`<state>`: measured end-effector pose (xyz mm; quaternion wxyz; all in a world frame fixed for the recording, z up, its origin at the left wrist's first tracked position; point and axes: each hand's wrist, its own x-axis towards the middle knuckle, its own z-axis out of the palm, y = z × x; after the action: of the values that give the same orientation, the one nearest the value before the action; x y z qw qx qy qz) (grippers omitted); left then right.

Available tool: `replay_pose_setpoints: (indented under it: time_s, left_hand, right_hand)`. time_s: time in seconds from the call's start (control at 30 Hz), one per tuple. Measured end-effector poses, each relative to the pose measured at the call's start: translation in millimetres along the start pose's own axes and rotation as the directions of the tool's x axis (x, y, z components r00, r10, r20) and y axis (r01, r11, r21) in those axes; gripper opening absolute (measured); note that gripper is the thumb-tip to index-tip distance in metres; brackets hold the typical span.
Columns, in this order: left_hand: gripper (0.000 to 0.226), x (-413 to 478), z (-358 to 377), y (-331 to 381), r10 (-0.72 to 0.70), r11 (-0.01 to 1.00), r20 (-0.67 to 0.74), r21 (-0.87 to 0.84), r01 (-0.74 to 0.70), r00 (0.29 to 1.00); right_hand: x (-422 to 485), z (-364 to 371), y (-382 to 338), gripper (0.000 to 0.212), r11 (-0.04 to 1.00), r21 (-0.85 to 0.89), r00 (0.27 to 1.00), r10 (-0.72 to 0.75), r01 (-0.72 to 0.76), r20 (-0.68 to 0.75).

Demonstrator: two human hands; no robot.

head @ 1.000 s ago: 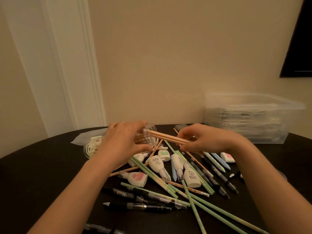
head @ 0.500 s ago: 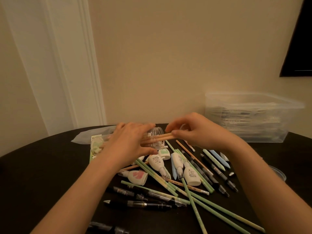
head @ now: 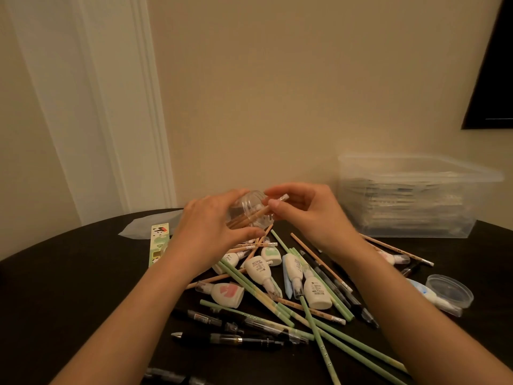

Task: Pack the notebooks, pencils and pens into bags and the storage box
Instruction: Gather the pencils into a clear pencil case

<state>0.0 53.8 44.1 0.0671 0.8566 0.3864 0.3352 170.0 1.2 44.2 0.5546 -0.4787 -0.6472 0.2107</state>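
My left hand point(head: 213, 232) grips a clear plastic tube point(head: 251, 209), held tilted above the dark table point(head: 55, 287). Several wooden pencils point(head: 249, 219) lie inside it. My right hand point(head: 305, 215) pinches the eraser ends of those pencils at the tube's mouth. Below the hands lies a heap of green pencils point(head: 313, 320), wooden pencils point(head: 316, 254), black pens point(head: 230, 339) and white correction-tape dispensers point(head: 261, 273). A clear storage box point(head: 410, 195) with notebooks inside stands at the back right.
A green patterned pencil box point(head: 158, 243) and a clear plastic bag point(head: 150, 227) lie left of the heap. A round clear lid point(head: 451, 291) sits at the right. The wall rises directly behind the table, with a white door frame to the left.
My right hand has pushed the wooden pencils deeper into the tube, which my left hand has raised and tilted. The green pencil box behind my left hand has come into view.
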Motion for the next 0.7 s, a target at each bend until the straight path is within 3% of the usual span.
replay_pose_setpoints:
  time_s: [0.13,0.27,0.43,0.57,0.7]
  left_hand:
    - [0.069,-0.1,-0.7,-0.6,-0.025,0.999,-0.05,-0.024,0.023,0.998]
    - [0.069,-0.1,-1.3,-1.7,-0.033,0.998,-0.057,-0.048,0.03,0.998]
    - [0.071,0.9,-1.1,-3.8,-0.027,0.999,-0.027,-0.035,0.026,0.999]
    - [0.071,1.2,-2.7,-4.1,-0.034,0.997,-0.045,-0.064,0.031,0.998]
    - [0.072,2.2,-2.9,-8.3,-0.054,0.997,-0.048,-0.06,0.051,0.997]
  right_hand:
    - [-5.6,23.2,16.1,0.021,0.947,-0.281,0.949,-0.222,0.156,-0.222]
    - [-8.7,33.5,18.8,0.021,0.938,-0.228,0.908,-0.319,0.261,-0.272]
    - [-7.0,31.1,24.1,0.004,0.938,-0.197,0.915,-0.327,0.285,-0.234]
    - [-5.5,33.2,29.6,0.029,0.95,-0.173,0.942,-0.289,0.26,-0.17]
    - [-5.6,29.2,31.0,0.033,0.915,-0.27,0.94,-0.332,0.301,-0.076]
